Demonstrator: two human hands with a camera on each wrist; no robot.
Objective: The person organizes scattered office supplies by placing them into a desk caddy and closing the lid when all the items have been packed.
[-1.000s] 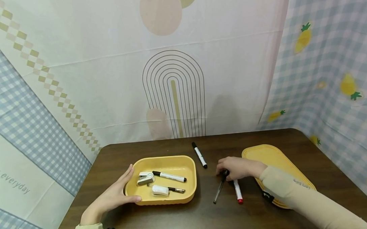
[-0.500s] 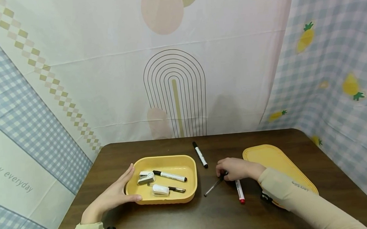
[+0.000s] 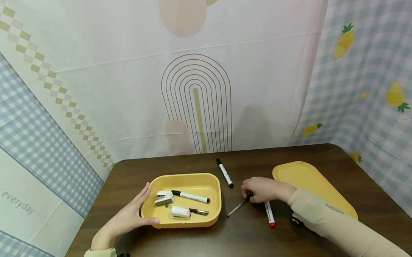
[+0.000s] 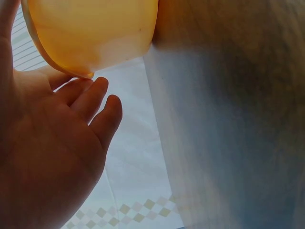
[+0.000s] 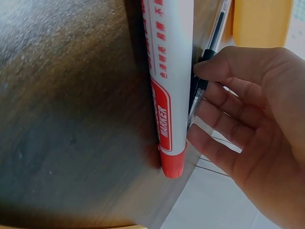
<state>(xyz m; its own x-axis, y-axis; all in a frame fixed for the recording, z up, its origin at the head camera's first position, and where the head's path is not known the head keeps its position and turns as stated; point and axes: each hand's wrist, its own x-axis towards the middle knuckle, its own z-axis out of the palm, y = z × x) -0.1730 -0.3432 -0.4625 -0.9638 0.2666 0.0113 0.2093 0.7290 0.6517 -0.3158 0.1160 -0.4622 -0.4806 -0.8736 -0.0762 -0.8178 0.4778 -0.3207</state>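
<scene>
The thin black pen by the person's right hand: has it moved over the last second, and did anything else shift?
Yes. The right hand grips the thin black pen at its cap end and has swung its free tip leftward, toward the yellow tray; before, it pointed toward the person. The red marker, the black-capped marker, the yellow lid and the left hand resting on the tray's side stayed put.

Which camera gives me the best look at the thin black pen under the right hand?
The head view: the black pen shows nearly whole, the right hand gripping one end. The right wrist view shows only part beside the red marker; the left wrist view shows none.
</scene>
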